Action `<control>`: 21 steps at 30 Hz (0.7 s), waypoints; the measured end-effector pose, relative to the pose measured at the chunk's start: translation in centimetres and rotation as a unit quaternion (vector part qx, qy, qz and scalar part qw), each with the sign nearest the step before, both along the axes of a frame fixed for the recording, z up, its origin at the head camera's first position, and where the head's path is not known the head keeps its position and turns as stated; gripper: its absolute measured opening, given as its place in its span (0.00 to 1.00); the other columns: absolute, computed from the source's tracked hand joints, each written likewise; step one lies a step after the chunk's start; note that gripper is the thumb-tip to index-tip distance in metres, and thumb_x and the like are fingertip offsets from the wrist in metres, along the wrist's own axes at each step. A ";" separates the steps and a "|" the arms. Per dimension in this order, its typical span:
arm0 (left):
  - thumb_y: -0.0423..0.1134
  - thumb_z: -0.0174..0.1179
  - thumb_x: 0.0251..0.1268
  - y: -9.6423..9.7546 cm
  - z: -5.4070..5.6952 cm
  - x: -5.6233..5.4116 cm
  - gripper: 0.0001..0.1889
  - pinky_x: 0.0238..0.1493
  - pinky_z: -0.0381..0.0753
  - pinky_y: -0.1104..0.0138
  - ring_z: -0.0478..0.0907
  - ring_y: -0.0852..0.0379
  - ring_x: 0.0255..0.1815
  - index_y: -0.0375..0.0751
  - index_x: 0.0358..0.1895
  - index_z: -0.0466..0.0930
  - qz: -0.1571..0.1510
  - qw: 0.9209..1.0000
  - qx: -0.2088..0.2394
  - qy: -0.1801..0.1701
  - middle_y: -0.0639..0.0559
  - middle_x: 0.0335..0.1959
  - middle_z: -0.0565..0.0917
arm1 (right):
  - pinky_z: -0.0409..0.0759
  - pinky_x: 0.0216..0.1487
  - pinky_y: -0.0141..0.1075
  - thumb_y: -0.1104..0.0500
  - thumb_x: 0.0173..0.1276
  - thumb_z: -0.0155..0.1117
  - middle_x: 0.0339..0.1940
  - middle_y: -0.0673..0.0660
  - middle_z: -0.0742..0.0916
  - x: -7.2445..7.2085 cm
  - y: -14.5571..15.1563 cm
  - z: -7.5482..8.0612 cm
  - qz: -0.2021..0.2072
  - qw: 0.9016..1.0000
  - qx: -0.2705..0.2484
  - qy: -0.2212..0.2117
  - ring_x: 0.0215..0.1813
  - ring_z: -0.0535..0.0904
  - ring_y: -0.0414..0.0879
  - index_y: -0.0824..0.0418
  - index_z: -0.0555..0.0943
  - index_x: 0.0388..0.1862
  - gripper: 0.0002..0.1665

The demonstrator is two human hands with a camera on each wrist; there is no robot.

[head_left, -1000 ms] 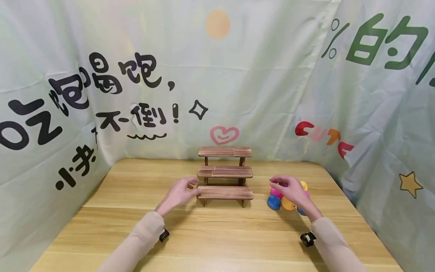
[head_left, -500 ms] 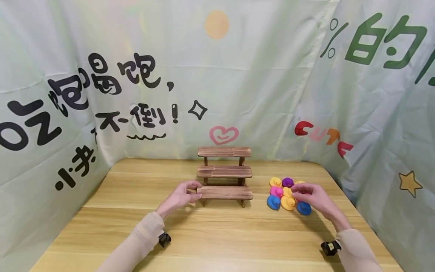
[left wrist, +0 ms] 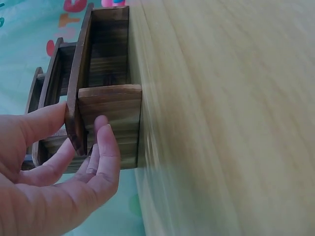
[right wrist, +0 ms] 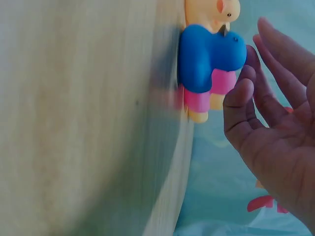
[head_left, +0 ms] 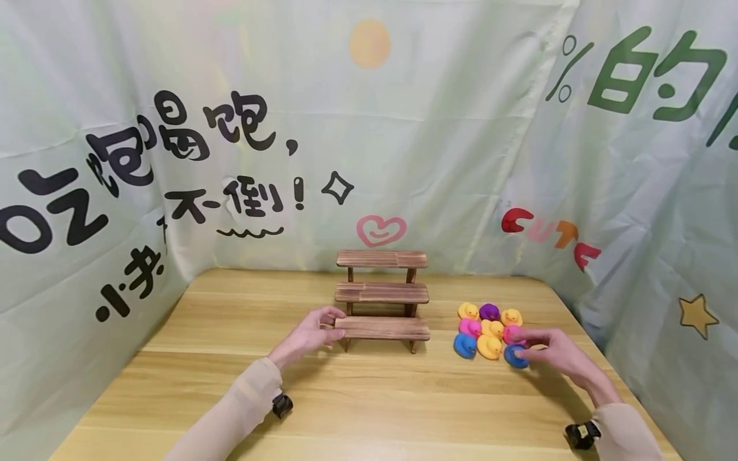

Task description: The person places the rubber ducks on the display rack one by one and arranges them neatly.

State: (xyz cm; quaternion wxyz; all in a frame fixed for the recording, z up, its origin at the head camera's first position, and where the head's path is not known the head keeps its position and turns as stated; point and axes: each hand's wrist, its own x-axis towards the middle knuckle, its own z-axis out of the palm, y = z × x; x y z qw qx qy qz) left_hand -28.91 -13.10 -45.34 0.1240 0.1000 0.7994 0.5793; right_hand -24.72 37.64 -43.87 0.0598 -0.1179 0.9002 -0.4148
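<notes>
A three-step brown wooden display stand [head_left: 383,328] stands on the table. My left hand [head_left: 308,333] holds the left end of its lowest step. In the left wrist view the thumb [left wrist: 47,120] lies against the board's upper face and the fingers curl round underneath. To the right, several small rubber ducks sit close together in rows, in yellow, purple, pink and blue. My right hand [head_left: 559,352] hovers at the front right blue rubber duck [right wrist: 197,61], thumb and fingers parted beside its head. That duck still rests on the table.
The wooden table [head_left: 380,410] ends at a printed fabric backdrop [head_left: 450,160] behind and on both sides. A yellow duck [head_left: 489,347] is left of the blue one, and a pink duck [head_left: 512,333] is behind it.
My right hand has moved right and toward me, from over the ducks to the front right blue duck, uncovering the others. My left fingers have settled onto the step's end.
</notes>
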 end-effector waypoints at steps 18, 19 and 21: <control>0.31 0.66 0.59 0.1 0.0 0.1 0.31 0.43 0.85 0.57 0.80 0.45 0.42 0.40 0.66 0.67 0.010 1.000 -0.001 -0.027 0.32 0.61 0.69 | 0.81 0.39 0.30 0.57 0.62 0.72 0.52 0.67 0.85 -0.5 0.9 -0.7 0.028 0.998 0.051 -0.028 0.48 0.79 0.50 0.71 0.80 0.56 0.27; 0.31 0.66 0.59 0.1 0.0 0.0 0.30 0.43 0.85 0.57 0.80 0.45 0.42 0.40 0.66 0.68 0.010 1.000 0.001 -0.026 0.32 0.61 0.69 | 0.81 0.39 0.30 0.57 0.62 0.71 0.52 0.67 0.85 -0.6 0.9 -0.8 0.028 0.998 0.052 -0.026 0.49 0.79 0.50 0.71 0.80 0.57 0.27; 0.31 0.65 0.59 0.1 0.0 0.0 0.29 0.43 0.85 0.57 0.80 0.46 0.42 0.40 0.65 0.68 0.011 1.000 0.004 -0.022 0.32 0.61 0.69 | 0.81 0.40 0.30 0.57 0.63 0.71 0.52 0.67 0.85 -0.7 1.0 -0.8 0.029 0.998 0.053 -0.024 0.49 0.80 0.50 0.71 0.80 0.57 0.27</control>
